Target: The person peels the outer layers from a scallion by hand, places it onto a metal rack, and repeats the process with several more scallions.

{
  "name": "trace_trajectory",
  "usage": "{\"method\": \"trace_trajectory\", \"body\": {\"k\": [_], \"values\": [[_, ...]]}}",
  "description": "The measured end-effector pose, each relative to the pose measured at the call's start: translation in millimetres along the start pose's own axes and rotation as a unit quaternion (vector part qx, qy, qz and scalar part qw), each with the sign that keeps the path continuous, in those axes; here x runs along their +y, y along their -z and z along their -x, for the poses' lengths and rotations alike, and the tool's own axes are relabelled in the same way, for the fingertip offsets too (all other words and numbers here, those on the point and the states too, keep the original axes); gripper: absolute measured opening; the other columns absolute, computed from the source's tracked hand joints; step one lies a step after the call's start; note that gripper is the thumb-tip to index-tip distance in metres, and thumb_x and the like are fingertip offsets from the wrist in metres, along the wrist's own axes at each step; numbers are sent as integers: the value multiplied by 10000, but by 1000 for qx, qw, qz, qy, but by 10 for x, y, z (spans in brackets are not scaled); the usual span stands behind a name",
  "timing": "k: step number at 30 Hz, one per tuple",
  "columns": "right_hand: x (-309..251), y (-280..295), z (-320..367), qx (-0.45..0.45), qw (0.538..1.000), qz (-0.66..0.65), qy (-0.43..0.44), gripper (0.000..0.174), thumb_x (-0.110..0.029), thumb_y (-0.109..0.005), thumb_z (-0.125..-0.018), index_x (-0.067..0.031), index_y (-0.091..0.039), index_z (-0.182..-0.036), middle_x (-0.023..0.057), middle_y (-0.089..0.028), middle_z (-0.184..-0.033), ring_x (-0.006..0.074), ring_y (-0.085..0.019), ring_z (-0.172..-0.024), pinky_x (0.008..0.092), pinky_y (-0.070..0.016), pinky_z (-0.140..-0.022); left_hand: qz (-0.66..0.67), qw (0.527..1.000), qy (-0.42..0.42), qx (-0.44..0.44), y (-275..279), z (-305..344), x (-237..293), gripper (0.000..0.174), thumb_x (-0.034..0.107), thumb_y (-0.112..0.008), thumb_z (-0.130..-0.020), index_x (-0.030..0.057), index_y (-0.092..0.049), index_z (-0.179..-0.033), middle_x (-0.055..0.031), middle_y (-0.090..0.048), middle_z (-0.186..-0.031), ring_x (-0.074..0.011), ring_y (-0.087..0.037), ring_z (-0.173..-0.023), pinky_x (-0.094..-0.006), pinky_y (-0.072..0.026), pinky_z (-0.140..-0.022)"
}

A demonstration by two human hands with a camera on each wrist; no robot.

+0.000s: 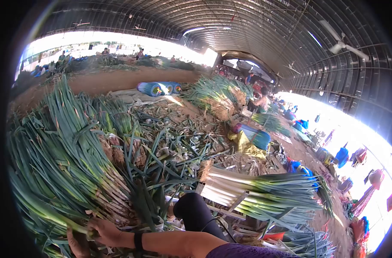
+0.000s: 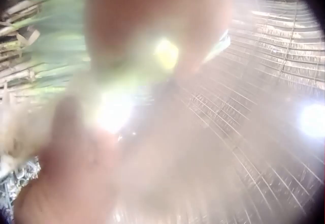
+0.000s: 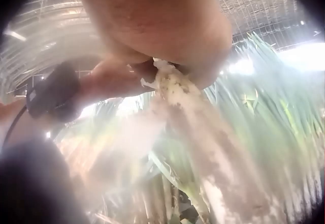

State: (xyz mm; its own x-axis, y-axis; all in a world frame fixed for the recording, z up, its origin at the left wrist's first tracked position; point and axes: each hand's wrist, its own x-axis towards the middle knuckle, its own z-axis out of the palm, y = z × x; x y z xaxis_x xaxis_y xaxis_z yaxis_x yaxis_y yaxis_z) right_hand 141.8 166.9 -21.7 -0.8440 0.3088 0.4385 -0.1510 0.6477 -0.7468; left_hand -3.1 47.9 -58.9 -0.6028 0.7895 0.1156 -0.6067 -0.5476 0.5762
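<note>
Two hands, one leek (image 3: 175, 94), one pile (image 1: 75, 150)
The right hand (image 1: 104, 232) curls round the leek's root end at the pile's foot; the left hand (image 1: 77, 246) beside it is cut off and blurred, its grip unreadable.

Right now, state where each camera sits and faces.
Head: on the head, looking down over green onions; right-hand grip, left-hand grip, knee show.
Left wrist: from that wrist, up past the blurred left-hand grip to the roof.
Right wrist: from that wrist, up past the right-hand grip on onion roots.
Shared: both wrist views catch the roof.
</note>
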Motion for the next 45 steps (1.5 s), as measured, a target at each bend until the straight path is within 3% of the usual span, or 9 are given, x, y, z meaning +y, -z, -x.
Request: {"method": "trace_trajectory", "body": {"k": [17,20,21,23,30,32,35,40,45], "values": [[-733,286,93,-102,898,-408,-133,338,-82,-616,-746,-5,-543,-1067,113,-574,-782,239,-517,-661,355,-431,-614,-139,968,-9,211,-201,-43,-82,239,322,-556,-910,84,-548,-898,21,-453,-550,-95,-450,-476,-231,-361,-446],[-103,121,484,-324,941,-98,-10,165,-121,-609,-692,22,-544,-741,156,-584,-674,260,-508,-569,375,-433,-556,-113,966,-114,205,128,-137,-39,234,321,-572,-900,89,-542,-892,34,-437,-580,-81,-403,-476,-227,-335,-450],[-52,190,568,-554,819,135,-73,426,-400,-626,-818,-143,-542,-1147,27,-634,-921,204,-540,-682,350,-434,-632,-127,946,-152,258,-10,-121,16,229,318,-574,-898,90,-545,-897,39,-434,-595,-76,-394,-485,-227,-330,-456],[508,421,1295,-437,898,4,-59,197,-139,-623,-684,18,-591,-797,162,-591,-662,269,-573,-635,383,-459,-586,-160,923,-167,308,35,-111,148,231,311,-566,-903,84,-557,-942,43,-444,-652,-67,-387,-515,-225,-323,-474],[900,817,1604,-585,713,344,-177,229,-230,-635,-720,-97,-677,-901,109,-652,-833,278,-618,-627,398,-502,-566,-219,902,-252,274,211,-54,266,309,313,-542,-914,46,-608,-1054,57,-461,-719,-46,-367,-552,-220,-314,-503],[1853,-160,1614,-463,694,504,225,201,-151,-569,-787,-130,-665,-963,130,-638,-918,321,-623,-808,405,-494,-670,-209,914,-191,290,412,-158,204,291,315,-577,-897,51,-610,-1015,51,-467,-728,-51,-373,-546,-223,-313,-497],[1795,-1110,960,43,938,184,290,234,-142,-442,-881,-71,-543,-1079,140,-610,-898,261,-602,-735,375,-457,-625,-162,929,-177,282,328,-207,41,259,319,-626,-870,68,-584,-921,33,-480,-737,-59,-384,-537,-228,-318,-491],[104,-427,375,-220,842,-344,-353,218,-183,-504,-857,19,-582,-874,138,-607,-762,268,-579,-692,395,-439,-619,-97,954,-166,228,111,-124,-37,263,305,-617,-877,64,-539,-948,31,-449,-743,-64,-404,-580,-235,-337,-513],[-163,-206,418,-74,902,-361,-224,223,-189,-538,-827,30,-579,-824,143,-580,-708,283,-564,-654,406,-427,-601,-63,973,-149,163,136,-119,-24,377,292,-563,-911,43,-490,-1185,25,-425,-785,-58,-386,-575,-218,-343,-516]]}}
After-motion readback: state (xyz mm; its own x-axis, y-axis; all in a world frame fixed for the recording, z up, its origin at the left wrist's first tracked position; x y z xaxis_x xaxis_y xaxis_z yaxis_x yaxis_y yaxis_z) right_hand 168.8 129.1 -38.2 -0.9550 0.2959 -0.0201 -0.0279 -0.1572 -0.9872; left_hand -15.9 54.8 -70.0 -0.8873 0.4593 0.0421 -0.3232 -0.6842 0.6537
